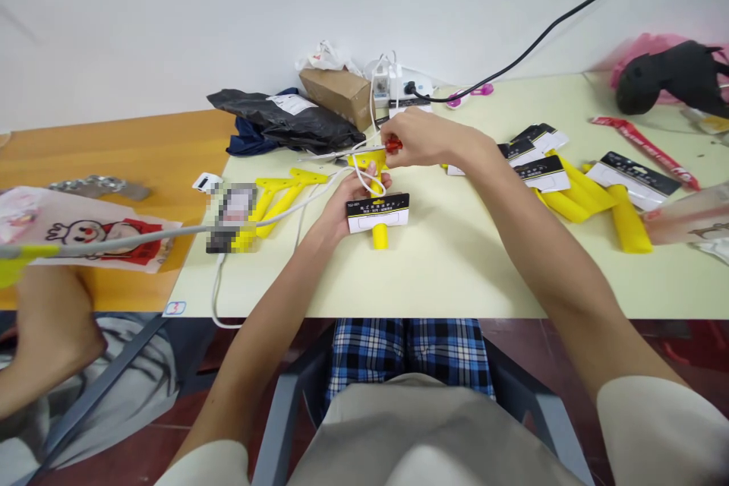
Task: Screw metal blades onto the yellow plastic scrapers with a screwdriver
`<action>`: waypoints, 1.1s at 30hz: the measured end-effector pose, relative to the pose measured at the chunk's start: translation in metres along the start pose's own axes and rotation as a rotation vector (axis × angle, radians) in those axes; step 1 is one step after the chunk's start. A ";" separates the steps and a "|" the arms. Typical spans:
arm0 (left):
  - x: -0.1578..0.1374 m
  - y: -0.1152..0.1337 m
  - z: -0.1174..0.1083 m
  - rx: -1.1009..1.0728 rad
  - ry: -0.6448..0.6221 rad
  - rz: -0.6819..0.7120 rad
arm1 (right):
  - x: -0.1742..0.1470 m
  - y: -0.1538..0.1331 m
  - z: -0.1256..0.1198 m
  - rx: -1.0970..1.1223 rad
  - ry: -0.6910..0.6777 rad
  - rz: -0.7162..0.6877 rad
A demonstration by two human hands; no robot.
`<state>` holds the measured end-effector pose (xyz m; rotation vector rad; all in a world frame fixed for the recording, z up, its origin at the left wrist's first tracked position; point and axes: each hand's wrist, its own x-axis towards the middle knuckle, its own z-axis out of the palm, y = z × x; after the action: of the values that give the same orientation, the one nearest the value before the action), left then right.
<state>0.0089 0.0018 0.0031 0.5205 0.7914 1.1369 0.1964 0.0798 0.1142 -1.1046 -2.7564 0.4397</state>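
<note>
The yellow scraper (374, 160) is over the table (444, 273), held near its head by the left hand (347, 197). A card (377, 222) crosses its handle. The right hand (415, 138) pinches a red handle (394, 145) beside the head. 2 scrapers (280, 216) lie leftward.

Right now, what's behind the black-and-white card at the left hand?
The yellow handle, visible above and below the card. The stretch between is mostly covered, and any part of the left hand behind the card can't be seen.
</note>
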 end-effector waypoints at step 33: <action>0.003 0.012 0.001 -0.096 0.220 0.033 | -0.005 0.080 0.009 0.369 -0.237 0.171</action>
<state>0.0029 0.0090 0.0119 0.3325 0.9146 1.2708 0.2500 0.1296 0.0805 -1.2589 -2.6173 1.1155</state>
